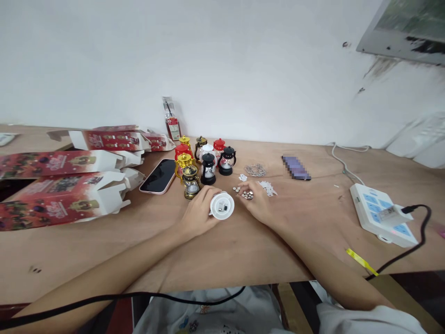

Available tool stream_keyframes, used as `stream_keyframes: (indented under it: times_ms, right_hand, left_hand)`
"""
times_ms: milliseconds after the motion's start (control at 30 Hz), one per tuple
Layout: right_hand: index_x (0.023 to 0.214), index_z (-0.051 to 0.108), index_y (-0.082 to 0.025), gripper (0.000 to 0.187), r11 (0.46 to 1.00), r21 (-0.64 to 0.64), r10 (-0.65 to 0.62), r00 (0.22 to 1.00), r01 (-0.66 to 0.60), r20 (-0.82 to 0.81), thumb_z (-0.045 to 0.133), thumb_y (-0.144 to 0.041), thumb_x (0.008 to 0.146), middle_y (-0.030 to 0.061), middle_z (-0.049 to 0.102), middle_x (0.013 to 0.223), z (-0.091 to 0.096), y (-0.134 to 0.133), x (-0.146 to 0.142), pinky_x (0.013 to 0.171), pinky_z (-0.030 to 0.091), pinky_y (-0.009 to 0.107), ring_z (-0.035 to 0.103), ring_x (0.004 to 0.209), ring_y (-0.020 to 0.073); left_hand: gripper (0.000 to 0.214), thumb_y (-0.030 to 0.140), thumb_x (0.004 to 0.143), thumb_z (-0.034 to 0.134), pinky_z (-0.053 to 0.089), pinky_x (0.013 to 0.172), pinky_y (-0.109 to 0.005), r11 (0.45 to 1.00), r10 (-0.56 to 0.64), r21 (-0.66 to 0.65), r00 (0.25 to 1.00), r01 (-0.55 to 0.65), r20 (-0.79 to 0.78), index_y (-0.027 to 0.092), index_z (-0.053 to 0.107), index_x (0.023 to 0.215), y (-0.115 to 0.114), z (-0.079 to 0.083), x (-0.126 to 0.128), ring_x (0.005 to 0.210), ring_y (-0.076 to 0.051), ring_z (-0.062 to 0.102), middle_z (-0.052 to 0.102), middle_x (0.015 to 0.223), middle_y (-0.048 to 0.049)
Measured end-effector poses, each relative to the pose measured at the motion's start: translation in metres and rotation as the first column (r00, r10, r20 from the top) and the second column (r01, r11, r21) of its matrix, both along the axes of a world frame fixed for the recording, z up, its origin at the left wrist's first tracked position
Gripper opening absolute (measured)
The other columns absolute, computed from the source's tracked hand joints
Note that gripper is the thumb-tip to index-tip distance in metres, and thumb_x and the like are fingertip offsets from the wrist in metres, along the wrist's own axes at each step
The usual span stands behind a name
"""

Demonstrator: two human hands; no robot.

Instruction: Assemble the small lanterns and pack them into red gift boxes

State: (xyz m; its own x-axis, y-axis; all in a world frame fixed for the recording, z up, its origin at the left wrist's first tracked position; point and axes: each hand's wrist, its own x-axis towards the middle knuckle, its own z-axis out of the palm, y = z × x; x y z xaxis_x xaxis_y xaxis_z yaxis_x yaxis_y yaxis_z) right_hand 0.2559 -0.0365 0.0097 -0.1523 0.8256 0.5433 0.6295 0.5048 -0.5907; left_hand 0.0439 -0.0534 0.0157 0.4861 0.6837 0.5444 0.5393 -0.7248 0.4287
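My left hand (200,211) is closed around a small white lantern (222,206). Its round base is turned up toward me, showing a recess with small metal and dark parts inside. Over a pile of silver button cells (247,195), my right hand (260,202) curves with thumb and index finger apart. Cells show in the gap between those fingers; whether a fingertip touches one is hard to see. Behind my left hand stand several small lanterns, among them a bronze one (191,185), a black one (208,169), a gold one (183,162) and a red one (219,144).
Small white tabs (267,188) and a heap of metal rings (255,170) lie beyond my right hand. Printed red boxes (62,195) and a phone (159,177) are at left. Another phone (296,168), a power strip (378,213) and a yellow strip (361,261) are at right.
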Motion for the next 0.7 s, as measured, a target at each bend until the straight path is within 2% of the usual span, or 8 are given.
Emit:
stream_keyframes:
  times_ms: [100,167,233,367,467,700]
  right_hand:
    - [0.09,0.056,-0.023,0.014,0.98,0.19,-0.015,0.965,0.067,-0.261,0.066,-0.023,0.08,0.0004,0.066,0.078,0.01,-0.015,-0.008,0.076,0.048,0.034,0.06,0.078,0.0175]
    - [0.085,0.055,-0.023,0.014,0.956,0.284,0.035,0.938,0.069,-0.346,0.068,-0.024,0.079,-0.0007,0.065,0.076,0.016,-0.028,-0.015,0.073,0.05,0.033,0.061,0.075,0.0162]
    - [0.084,0.055,-0.024,0.014,0.941,0.338,0.117,0.942,-0.004,-0.314,0.069,-0.021,0.079,-0.0009,0.066,0.075,0.021,-0.039,-0.022,0.07,0.05,0.033,0.062,0.073,0.0158]
    - [0.089,0.057,-0.025,0.015,0.885,0.445,0.216,0.968,-0.137,-0.132,0.066,-0.015,0.081,0.0,0.069,0.077,0.023,-0.05,-0.031,0.068,0.051,0.033,0.061,0.073,0.016]
    - [0.092,0.057,-0.025,0.018,0.853,0.495,0.205,0.978,-0.165,-0.027,0.065,-0.012,0.082,-0.0001,0.071,0.077,0.02,-0.05,-0.033,0.066,0.05,0.034,0.06,0.072,0.0163]
    - [0.096,0.058,-0.024,0.017,0.844,0.506,0.171,0.984,-0.177,0.058,0.06,-0.011,0.084,0.0008,0.07,0.076,0.021,-0.051,-0.033,0.066,0.048,0.034,0.06,0.071,0.0166]
  left_hand:
    - [0.038,0.024,0.078,0.054,0.047,0.089,-0.037,1.0,0.007,-0.003,1.0,-0.007,0.002,0.019,0.046,0.114,-0.001,0.0,0.001,0.107,-0.025,0.054,0.055,0.111,-0.0104]
    - [0.037,0.026,0.079,0.054,0.048,0.088,-0.037,1.0,0.014,0.001,1.0,-0.014,-0.001,0.019,0.046,0.114,-0.002,0.001,0.002,0.106,-0.025,0.054,0.055,0.111,-0.0102]
    - [0.036,0.029,0.08,0.056,0.048,0.086,-0.036,1.0,0.019,0.006,1.0,-0.019,-0.009,0.02,0.046,0.113,-0.002,0.001,0.003,0.104,-0.024,0.055,0.056,0.11,-0.0096]
    - [0.034,0.035,0.082,0.056,0.049,0.085,-0.036,0.999,0.038,0.02,0.999,-0.037,-0.022,0.019,0.048,0.112,-0.004,0.002,0.004,0.1,-0.024,0.057,0.056,0.108,-0.0097]
    - [0.035,0.038,0.083,0.056,0.049,0.085,-0.037,0.999,0.043,0.027,0.999,-0.042,-0.029,0.018,0.048,0.112,-0.003,0.001,0.005,0.1,-0.025,0.057,0.056,0.109,-0.0104]
    - [0.035,0.037,0.083,0.056,0.049,0.083,-0.037,0.999,0.041,0.026,0.999,-0.04,-0.03,0.017,0.048,0.111,-0.003,0.0,0.005,0.099,-0.025,0.057,0.056,0.108,-0.0113]
